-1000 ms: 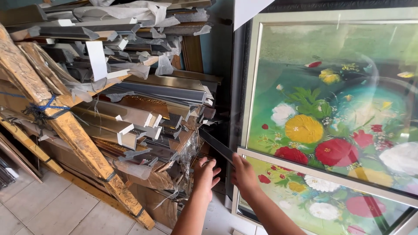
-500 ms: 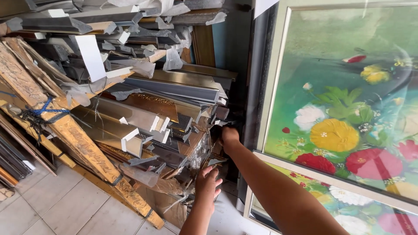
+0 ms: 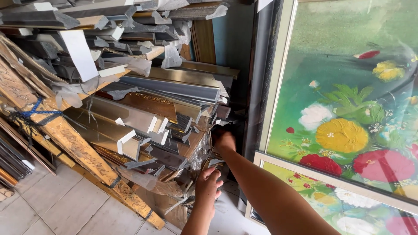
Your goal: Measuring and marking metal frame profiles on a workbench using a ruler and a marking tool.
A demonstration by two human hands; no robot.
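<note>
Both hands, left [image 3: 208, 186] and right [image 3: 224, 140], touch the stacked frame mouldings [image 3: 143, 117], fingers loosely spread.

Just one view here, head-mounted, looking down and forward from above the arms. Close in on the stack of frame mouldings [image 3: 143, 109] on the left, big flower painting [image 3: 348, 109] filling the right. Bit of tiled floor [image 3: 48, 209] at bottom left. Both hands in frame near the centre, close to the lens.

pale floor tiles [image 3: 48, 209] are lying below me, a teal wall [image 3: 230, 39] is showing behind, and daylight is glaring off big flower paintings [image 3: 348, 109] leaning beside me.
</note>
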